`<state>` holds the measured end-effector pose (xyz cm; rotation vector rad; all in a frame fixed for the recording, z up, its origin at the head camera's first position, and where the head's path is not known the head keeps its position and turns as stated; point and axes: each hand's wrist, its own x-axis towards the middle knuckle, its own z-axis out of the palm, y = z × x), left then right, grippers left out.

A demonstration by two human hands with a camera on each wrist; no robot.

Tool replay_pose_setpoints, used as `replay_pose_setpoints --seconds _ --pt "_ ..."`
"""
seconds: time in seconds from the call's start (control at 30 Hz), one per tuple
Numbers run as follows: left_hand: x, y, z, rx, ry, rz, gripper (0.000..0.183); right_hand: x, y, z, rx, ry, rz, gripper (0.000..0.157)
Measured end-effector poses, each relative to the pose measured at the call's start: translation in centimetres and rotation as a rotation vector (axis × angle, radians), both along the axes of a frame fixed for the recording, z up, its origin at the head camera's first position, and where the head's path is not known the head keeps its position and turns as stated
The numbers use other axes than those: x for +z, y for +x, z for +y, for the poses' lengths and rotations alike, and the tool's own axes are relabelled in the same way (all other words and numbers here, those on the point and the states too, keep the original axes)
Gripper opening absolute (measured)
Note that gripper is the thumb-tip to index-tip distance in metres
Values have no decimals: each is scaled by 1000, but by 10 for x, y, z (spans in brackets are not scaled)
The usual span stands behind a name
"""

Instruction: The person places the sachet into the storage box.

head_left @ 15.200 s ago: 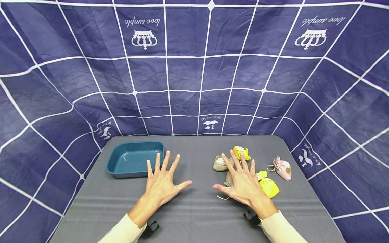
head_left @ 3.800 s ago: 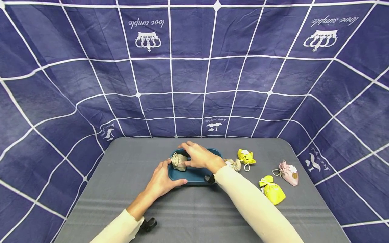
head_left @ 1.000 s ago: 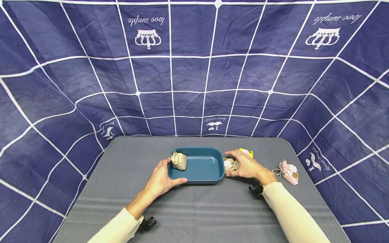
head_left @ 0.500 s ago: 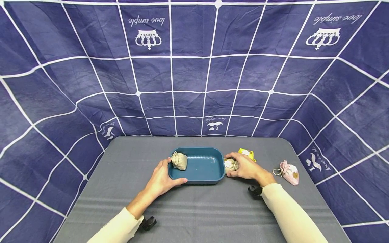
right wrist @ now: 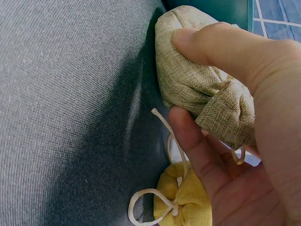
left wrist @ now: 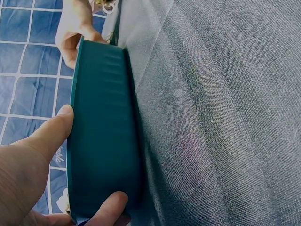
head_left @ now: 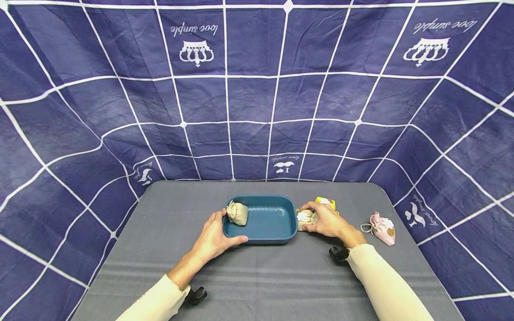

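A teal rectangular tray (head_left: 267,223) stands mid-table, and my left hand (head_left: 210,236) grips its left end. In the left wrist view, that thumb lies against the tray's rim (left wrist: 70,136). One beige drawstring pouch (head_left: 238,213) sits inside at the left end. Just beyond the tray's right end, my right hand (head_left: 327,221) holds another beige drawstring pouch (head_left: 305,217) with a white flower. The right wrist view has the thumb pressing this cloth pouch (right wrist: 186,70) from one side and fingers curled on the other.
Behind my right hand lies a yellow pouch (head_left: 325,202), partly hidden; its cord loop shows near the yellow cloth (right wrist: 195,202) in the right wrist view. Farther right rests a pink pouch (head_left: 383,229). A blue checked curtain (head_left: 249,98) surrounds the grey table (head_left: 257,281).
The tray has come from the left to mid-table, and a beige pouch was put in it. My right hand then went right and took hold of the second beige pouch.
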<state>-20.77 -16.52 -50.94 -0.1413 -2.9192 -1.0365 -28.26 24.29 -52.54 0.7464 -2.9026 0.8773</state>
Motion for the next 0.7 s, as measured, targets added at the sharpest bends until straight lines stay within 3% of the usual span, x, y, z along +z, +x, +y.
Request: replay_pose_setpoints --seconds 0.47,0.7 --pt "-1 3 -3 15 -5 7 123 8 0 4 -17 -28 53 55" --pt "0 3 -1 3 3 12 123 11 4 12 -77 -21 63 55"
